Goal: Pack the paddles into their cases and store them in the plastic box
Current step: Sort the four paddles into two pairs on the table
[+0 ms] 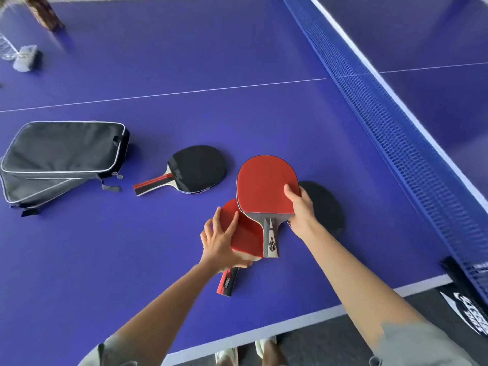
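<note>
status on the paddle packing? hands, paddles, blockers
Right hand grips upper red paddle; left hand holds lower red paddle. Black paddle loose on table; cases zipped, unfilled. Nothing blocking.

Bare table [184,48] lies open from 10 to 1 o'clock of the hands, and again at 7 to 8 o'clock toward the near edge. At 9 to 10 o'clock the stacked cases [63,159] block the left side, with a black paddle [192,170] lying between them and the hands, a clear strip of table on either side of it. The net [390,133] walls off the whole span from 1 to 4 o'clock, and another black paddle [324,207] lies flat just beside the right hand [301,210] at 3 o'clock.
</note>
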Available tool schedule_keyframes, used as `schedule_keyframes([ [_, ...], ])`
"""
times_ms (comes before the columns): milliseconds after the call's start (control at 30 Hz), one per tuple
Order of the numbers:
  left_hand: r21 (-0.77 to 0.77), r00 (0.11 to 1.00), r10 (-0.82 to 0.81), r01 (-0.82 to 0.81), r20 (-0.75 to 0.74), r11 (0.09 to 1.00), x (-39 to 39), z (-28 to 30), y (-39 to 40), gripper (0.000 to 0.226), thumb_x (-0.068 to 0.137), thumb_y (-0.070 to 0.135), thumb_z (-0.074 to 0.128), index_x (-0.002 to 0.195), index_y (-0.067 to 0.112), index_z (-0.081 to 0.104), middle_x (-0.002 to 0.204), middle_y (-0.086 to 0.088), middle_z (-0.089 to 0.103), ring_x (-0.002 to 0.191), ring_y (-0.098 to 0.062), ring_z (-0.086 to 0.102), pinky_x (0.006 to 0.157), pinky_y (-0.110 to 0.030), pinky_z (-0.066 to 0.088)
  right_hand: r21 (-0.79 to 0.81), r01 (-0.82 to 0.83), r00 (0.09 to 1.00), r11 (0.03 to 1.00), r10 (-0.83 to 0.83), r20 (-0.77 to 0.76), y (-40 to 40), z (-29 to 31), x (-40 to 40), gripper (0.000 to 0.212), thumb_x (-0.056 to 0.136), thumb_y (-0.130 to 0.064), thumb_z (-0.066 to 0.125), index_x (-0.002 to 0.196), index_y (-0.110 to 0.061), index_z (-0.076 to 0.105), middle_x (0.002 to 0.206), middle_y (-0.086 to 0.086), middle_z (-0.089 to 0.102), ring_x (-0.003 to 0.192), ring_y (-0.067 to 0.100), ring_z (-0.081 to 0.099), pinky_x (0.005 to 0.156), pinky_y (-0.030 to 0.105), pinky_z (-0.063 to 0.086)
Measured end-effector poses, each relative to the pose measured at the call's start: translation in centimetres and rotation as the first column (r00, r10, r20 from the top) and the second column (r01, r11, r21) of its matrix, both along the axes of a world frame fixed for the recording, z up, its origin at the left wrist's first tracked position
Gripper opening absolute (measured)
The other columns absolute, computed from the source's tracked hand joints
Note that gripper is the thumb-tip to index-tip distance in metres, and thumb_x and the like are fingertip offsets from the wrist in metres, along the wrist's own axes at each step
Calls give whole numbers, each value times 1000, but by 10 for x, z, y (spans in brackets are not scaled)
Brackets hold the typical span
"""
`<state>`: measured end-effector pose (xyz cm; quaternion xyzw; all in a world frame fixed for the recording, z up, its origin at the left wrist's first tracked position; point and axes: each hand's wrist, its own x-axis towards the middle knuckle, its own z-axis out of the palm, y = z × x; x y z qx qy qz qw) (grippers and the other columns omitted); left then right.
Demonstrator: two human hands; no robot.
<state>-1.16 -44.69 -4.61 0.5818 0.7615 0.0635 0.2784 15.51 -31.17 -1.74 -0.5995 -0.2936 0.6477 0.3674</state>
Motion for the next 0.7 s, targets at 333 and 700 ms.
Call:
schedule_keyframes([
  [333,-28,920,341,-342,193,939,22,4,41,111,55,54,80,144,43,15,155,-4,-10,135,-30,3,112,-46,15,-36,-37,999,999,37,7,4,-10,2,32,84,-34,68,114,-25,61,117,3,66,111,23,61,101,48,46],
  [700,-68,445,547,-729,709,681,-16,24,52,25,95,31,49,98,14,66,90,7,60,82,-9,53,75,-26,45,17,-27,990,999,25,136,-12,-20,-45,53,86,-30,66,134,-30,44,129,-5,53,114,18,56,90,37,53],
])
